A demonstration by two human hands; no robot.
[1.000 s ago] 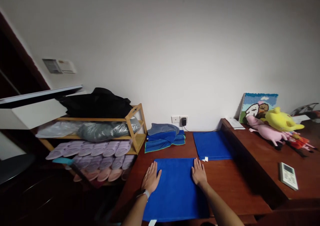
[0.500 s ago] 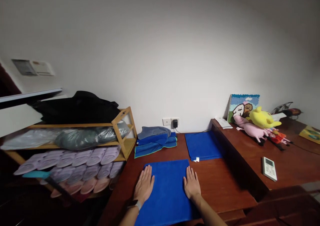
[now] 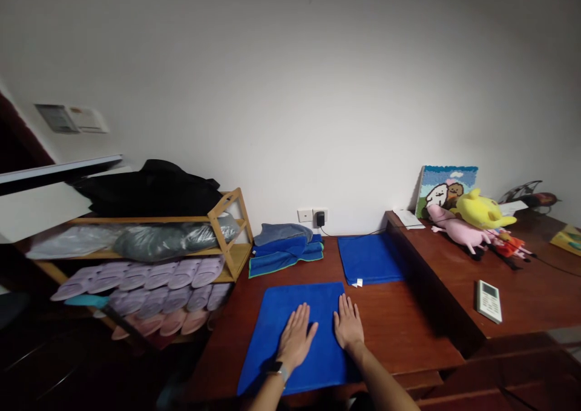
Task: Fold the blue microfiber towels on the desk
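A blue towel (image 3: 267, 344) lies spread flat on the brown wooden table (image 3: 385, 332), close in front of me. My left hand (image 3: 297, 336) rests palm down on the middle of it, fingers stretched out, with a watch on the wrist. At the towel's right edge my right hand (image 3: 349, 323) also lies flat, its fingers extended. Neither hand holds anything. Behind and to the right is a folded blue towel (image 3: 370, 258) with a white tag. Several cloths (image 3: 288, 247), grey and blue with green edging, are piled by the wall.
A wooden shoe rack (image 3: 236, 256) with several lilac slippers (image 3: 167, 275) and a black bag (image 3: 157, 190) stands left. Right, a raised brown surface (image 3: 436, 272) bears plush toys (image 3: 483, 210), a picture (image 3: 447, 190) and a white remote control (image 3: 489, 302). A plugged-in adapter (image 3: 320, 218) trails a cable.
My left hand has moved right, from the towel's left edge to its middle. My right hand stays at the right edge. The view has shifted slightly.
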